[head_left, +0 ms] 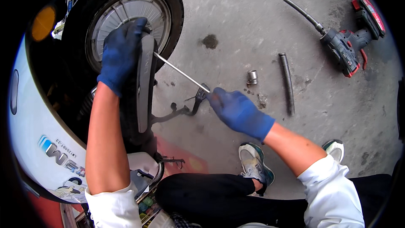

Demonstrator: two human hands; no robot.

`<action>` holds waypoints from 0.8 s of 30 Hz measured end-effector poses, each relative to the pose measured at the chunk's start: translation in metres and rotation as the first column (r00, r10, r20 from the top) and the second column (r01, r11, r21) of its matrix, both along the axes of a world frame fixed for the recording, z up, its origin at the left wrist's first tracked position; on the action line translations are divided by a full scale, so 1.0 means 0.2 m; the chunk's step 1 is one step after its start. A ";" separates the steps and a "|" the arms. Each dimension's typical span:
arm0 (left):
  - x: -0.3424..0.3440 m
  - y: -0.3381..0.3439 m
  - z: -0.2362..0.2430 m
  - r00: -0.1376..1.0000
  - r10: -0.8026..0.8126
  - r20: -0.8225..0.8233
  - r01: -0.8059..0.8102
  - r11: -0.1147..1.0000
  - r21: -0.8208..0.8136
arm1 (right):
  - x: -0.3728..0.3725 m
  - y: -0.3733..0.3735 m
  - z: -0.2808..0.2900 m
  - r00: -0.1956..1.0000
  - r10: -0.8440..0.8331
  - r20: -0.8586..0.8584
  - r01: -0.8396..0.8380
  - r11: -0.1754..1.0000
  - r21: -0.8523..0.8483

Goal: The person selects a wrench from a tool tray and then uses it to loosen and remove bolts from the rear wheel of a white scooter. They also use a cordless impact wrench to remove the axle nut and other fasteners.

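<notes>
My left hand, in a blue work glove, is at the wheel's hub, its fingers curled over the far end of a long dark swing arm cover. What its fingertips hold is hidden. In a matching glove, my right hand is closed round the near end of a thin, shiny metal rod. The rod slants up and left, and its far tip meets the right edge of the cover. Any handle on it is hidden in my palm. Behind my left hand is the black-tyred wheel with a silver hub.
On the grey floor at right lie a cordless impact wrench, a dark metal tube and a short socket. A stand-like bent lever juts out below the rod. White scooter bodywork curves along the left. My shoe is close by.
</notes>
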State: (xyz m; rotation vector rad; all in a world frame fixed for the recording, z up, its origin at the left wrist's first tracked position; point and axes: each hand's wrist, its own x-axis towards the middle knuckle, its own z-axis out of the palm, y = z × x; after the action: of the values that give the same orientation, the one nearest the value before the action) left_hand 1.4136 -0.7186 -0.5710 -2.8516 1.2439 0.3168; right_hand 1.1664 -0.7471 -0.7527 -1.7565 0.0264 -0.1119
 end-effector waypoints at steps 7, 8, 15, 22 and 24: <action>0.02 -0.02 0.01 0.981 0.196 -0.017 -0.194 0.979 0.066 | 0.10 -0.18 0.07 0.814 0.491 -0.309 -0.159 0.701 0.695; 0.02 -0.01 0.01 0.982 0.183 -0.039 -0.180 0.981 0.071 | 0.11 -0.13 0.04 0.842 0.458 -0.285 -0.155 0.712 0.685; 0.00 -0.03 -0.01 0.981 0.188 -0.056 -0.185 0.981 0.054 | 0.27 0.22 -0.11 0.853 0.393 -0.343 -0.028 0.690 0.723; 0.03 0.05 -0.02 0.999 0.026 0.019 -0.028 0.995 0.098 | 0.15 0.27 -0.11 0.919 0.250 -0.305 0.043 0.704 0.709; 0.07 0.08 -0.04 0.998 0.064 0.010 -0.065 0.994 0.091 | 0.03 0.26 -0.16 0.935 0.171 -0.310 0.069 0.771 0.633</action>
State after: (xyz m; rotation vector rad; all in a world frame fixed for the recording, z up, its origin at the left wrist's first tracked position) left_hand 1.4281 -0.7016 -0.5786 -2.8173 1.1075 0.3545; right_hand 1.1720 -0.6955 -0.7846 -1.0645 0.2516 0.2382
